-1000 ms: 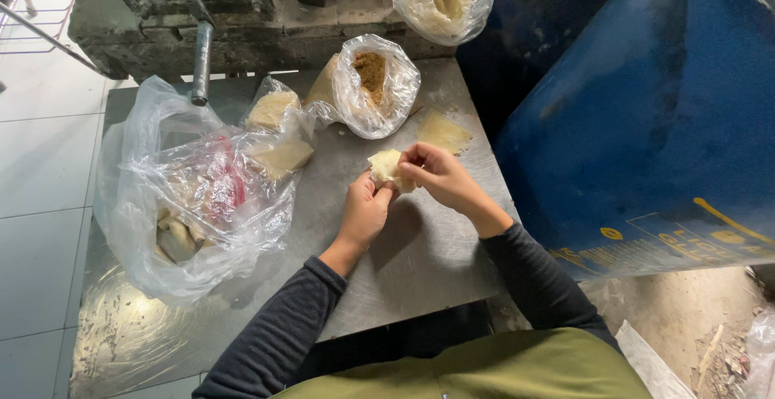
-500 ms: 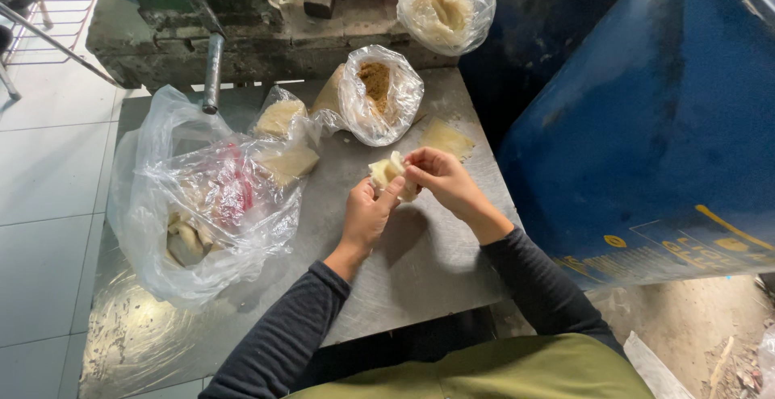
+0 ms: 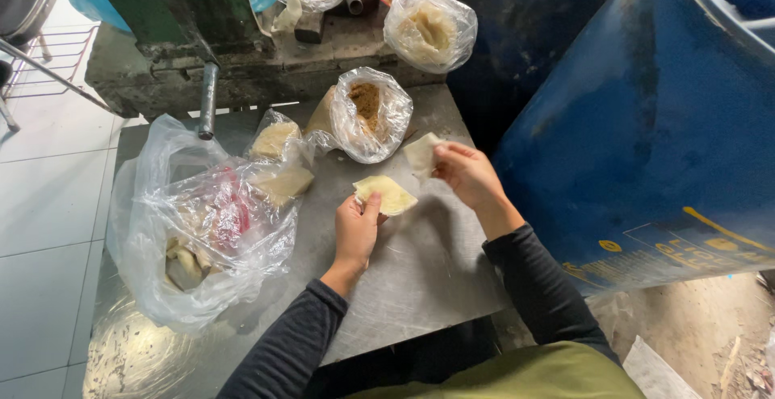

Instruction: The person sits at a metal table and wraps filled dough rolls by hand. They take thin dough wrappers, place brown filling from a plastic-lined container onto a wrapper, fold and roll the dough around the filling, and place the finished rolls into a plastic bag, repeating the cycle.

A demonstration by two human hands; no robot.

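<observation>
blue drum (image 3: 646,125) cut off, bag (image 3: 202,229) contents unclear

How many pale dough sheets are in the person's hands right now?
2. One pale yellowish square dough sheet is held in the left hand; a second, whiter sheet is pinched in the right hand. More may lie hidden inside the bags.

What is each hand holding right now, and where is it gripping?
The left hand pinches a pale wrapper sheet at its near edge; the right hand holds another sheet by its right edge.

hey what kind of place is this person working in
Probably a small, informal food-prep workshop: a worn metal table with plastic bags of dough pieces, thin pastry sheets in the left hand and right hand, and a big blue drum alongside.
</observation>
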